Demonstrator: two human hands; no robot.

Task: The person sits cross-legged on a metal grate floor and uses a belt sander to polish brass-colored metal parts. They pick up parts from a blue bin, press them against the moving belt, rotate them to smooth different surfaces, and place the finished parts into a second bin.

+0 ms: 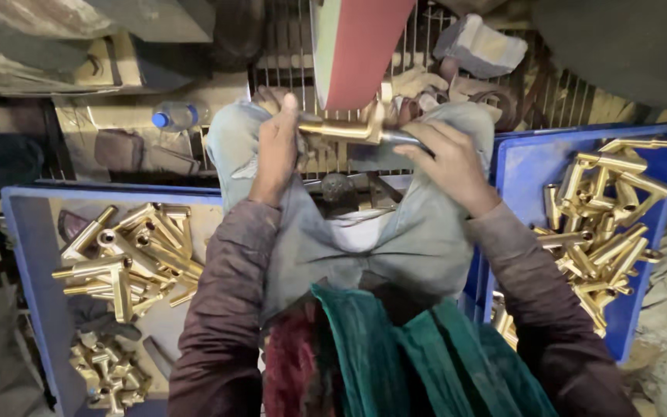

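The left hand (pixel 275 150) is closed around one end of a brass fitting (pixel 345 130), knuckles up, thumb tucked under. The right hand (pixel 449 158) pinches the other end, where a steel-grey stub juts out toward its fingers. Between the 2 hands the fitting lies crosswise, its long axis running left to right, with a short branch standing up near the right hand. That branch meets the lower edge of a red abrasive belt (pixel 360 50), which hangs straight above the fitting and just beyond both hands. Both hands sit about equally close to the belt; the right one is nearer the contact point.

Under the hands, a grey cloth (pixel 395 239) covers the lap. Behind the belt a wire grille closes off the far side, so open room lies only toward the body and sideways. Well left of the left hand, a blue tray (pixel 36 262) holds a heap of brass fittings; right of the right hand, a second blue tray (pixel 523 166) holds another heap.
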